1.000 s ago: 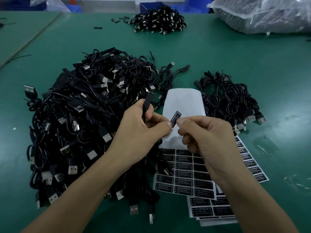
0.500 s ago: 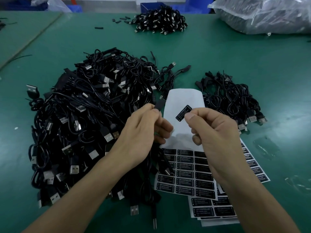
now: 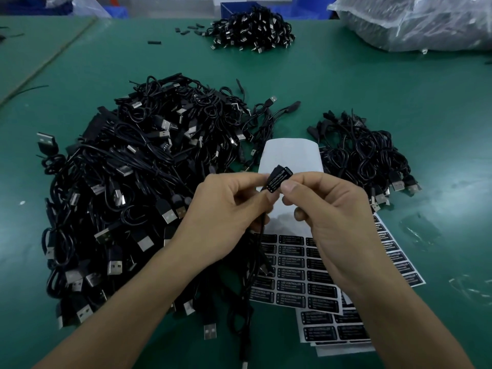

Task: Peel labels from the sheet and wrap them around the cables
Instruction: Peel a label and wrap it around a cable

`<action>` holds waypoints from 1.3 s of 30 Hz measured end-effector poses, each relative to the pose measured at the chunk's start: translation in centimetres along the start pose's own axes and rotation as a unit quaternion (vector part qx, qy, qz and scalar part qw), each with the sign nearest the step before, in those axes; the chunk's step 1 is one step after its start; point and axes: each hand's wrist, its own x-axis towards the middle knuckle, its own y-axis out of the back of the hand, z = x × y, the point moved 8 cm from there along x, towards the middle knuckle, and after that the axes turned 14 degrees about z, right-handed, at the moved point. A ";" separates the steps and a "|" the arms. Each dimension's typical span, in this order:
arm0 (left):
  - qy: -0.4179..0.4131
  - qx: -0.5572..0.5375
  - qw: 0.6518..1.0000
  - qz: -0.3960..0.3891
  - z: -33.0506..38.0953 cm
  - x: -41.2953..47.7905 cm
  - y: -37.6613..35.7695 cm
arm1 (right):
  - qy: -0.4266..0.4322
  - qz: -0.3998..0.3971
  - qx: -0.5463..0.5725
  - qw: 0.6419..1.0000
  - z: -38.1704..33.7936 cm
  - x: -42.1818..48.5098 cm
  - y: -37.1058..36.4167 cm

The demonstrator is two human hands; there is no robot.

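My left hand [image 3: 226, 209] pinches the small black controller end of a cable [image 3: 262, 235], whose cord hangs down toward the table. My right hand [image 3: 327, 211] pinches a black "LED CONTROLLER" label [image 3: 278, 179] and holds it against that controller end, between both thumbs. Under my hands lies the label sheet [image 3: 292, 286], its upper part bare white backing [image 3: 290, 155], its lower part rows of black labels. More label sheets [image 3: 332, 328] lie beneath it.
A big heap of black USB cables [image 3: 133, 195] fills the left of the green table [image 3: 399, 102]. A smaller cable pile [image 3: 359, 161] sits on the right, another [image 3: 253, 30] at the back. A clear plastic bag [image 3: 415, 20] lies far right.
My hands have come together: the label, held apart from the cable half a second ago, now touches the cable's controller end. Both hands sit slightly lower in the view.
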 end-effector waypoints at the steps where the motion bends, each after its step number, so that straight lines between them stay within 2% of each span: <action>1: 0.012 -0.016 1.000 0.009 -0.2 0.0 0.1 | 0.003 0.003 -0.007 1.000 0.0 0.0 0.0; 6: 0.006 -0.042 0.999 0.017 -0.1 0.1 0.4 | 0.001 0.018 -0.034 0.999 0.3 0.2 0.4; 16: -0.031 0.015 0.999 -0.024 0.1 -0.2 -0.2 | 0.024 0.023 -0.068 0.997 -0.1 0.5 0.7; 25: -0.028 0.002 0.999 -0.023 0.3 -0.1 -0.2 | 0.062 0.012 -0.104 0.993 -0.8 0.4 0.5; 39: -0.021 0.014 0.999 -0.025 0.2 -0.1 -0.3 | 0.071 0.020 -0.124 0.990 -0.7 0.4 0.7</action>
